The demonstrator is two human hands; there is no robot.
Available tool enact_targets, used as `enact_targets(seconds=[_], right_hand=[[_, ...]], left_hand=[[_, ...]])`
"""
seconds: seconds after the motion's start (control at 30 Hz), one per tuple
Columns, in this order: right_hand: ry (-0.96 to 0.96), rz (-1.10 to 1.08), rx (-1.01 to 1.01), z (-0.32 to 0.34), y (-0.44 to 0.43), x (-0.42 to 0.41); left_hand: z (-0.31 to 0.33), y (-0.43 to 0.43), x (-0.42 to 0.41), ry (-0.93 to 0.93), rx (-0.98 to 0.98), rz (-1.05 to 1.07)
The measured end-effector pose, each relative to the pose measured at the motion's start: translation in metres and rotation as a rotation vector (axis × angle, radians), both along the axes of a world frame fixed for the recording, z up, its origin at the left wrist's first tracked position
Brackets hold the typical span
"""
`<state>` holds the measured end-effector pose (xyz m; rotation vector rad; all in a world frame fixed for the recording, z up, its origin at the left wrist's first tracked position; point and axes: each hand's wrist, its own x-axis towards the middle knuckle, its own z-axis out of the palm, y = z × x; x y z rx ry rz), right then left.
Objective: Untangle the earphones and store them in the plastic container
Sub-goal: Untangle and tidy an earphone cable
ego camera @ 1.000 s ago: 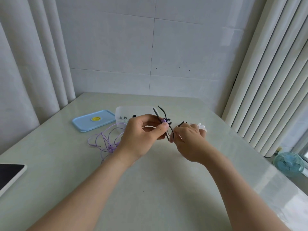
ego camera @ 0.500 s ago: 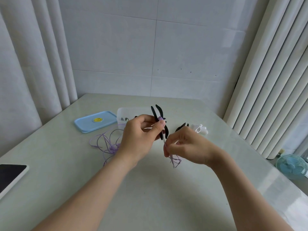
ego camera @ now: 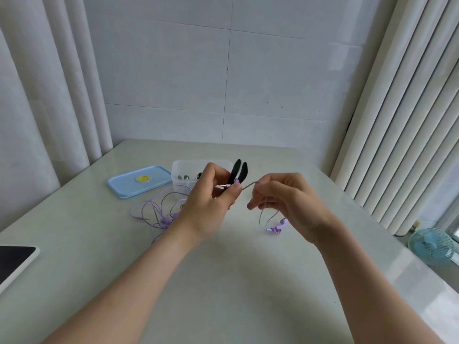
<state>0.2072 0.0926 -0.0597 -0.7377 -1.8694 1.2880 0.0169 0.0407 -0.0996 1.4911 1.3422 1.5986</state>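
Note:
My left hand (ego camera: 211, 197) pinches the plug end of the purple earphones, where a black strap (ego camera: 239, 171) with two upright tails wraps the cord. My right hand (ego camera: 285, 197) grips the purple cord (ego camera: 249, 186) a short way along, drawn between both hands. A loop hangs below the right hand, with a purple earbud (ego camera: 279, 225) dangling near the table. The rest of the purple cord (ego camera: 159, 207) lies tangled on the table behind my left wrist. The clear plastic container (ego camera: 183, 168) stands behind my left hand, with small dark items inside.
The container's light blue lid (ego camera: 139, 181) with a yellow sticker lies to its left. A tablet (ego camera: 15, 259) sits at the table's left edge. A small blue fan (ego camera: 431, 247) stands on the floor at right. Curtains hang on both sides.
My right hand moved right and away from the left, pulling a stretch of purple cord out from the strap. An earbud now hangs below the right hand.

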Motion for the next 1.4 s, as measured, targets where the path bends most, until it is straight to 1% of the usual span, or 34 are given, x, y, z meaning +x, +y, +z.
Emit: enact_targets(seconds=[0.03,0.1,0.23,0.3,0.47,0.6,0.7,0.77,0.9,1.03,1.1,1.17,1.27,1.4], right_hand=[[0.016,-0.005,-0.023,0.000,0.000,0.001],[0.002,-0.017,-0.034,0.001,-0.003,0.001],[-0.028,-0.032,-0.020,0.004,-0.007,-0.003],[-0.022,-0.063,-0.031,0.005,-0.008,-0.003],[-0.020,-0.175,-0.029,0.004,-0.006,-0.003],[-0.011,-0.371,0.050,0.002,0.001,-0.002],[0.031,-0.451,0.095,0.001,0.004,-0.001],[0.055,-0.514,0.152,-0.001,0.008,-0.001],[-0.080,-0.733,0.405,-0.014,0.024,0.001],[-0.404,-1.031,0.754,-0.027,0.032,0.008],[-0.527,-1.105,0.818,-0.030,0.034,0.011],[-0.623,-1.099,0.817,-0.033,0.034,0.014],[-0.668,-1.001,0.759,-0.035,0.034,0.011],[-0.574,-0.820,0.568,-0.032,0.028,0.000]], left_hand=[[-0.001,-0.001,0.000,0.089,0.012,-0.018],[-0.005,-0.002,0.002,0.201,0.008,-0.056],[-0.007,-0.005,0.006,0.359,0.001,-0.105],[-0.006,-0.007,0.007,0.395,0.010,-0.099],[-0.009,-0.005,0.007,0.390,0.028,-0.031],[-0.010,0.000,0.005,0.330,0.062,0.057],[-0.011,0.006,0.000,0.238,0.078,0.156],[-0.012,0.009,-0.003,0.236,0.094,0.237],[-0.012,0.008,-0.006,0.284,0.107,0.373],[-0.016,0.014,-0.014,0.233,0.098,0.483],[-0.015,0.014,-0.015,0.178,0.105,0.527],[-0.011,0.012,-0.012,0.125,0.123,0.559],[-0.007,0.010,-0.009,0.069,0.145,0.527],[-0.008,0.009,-0.008,0.133,0.175,0.428]])
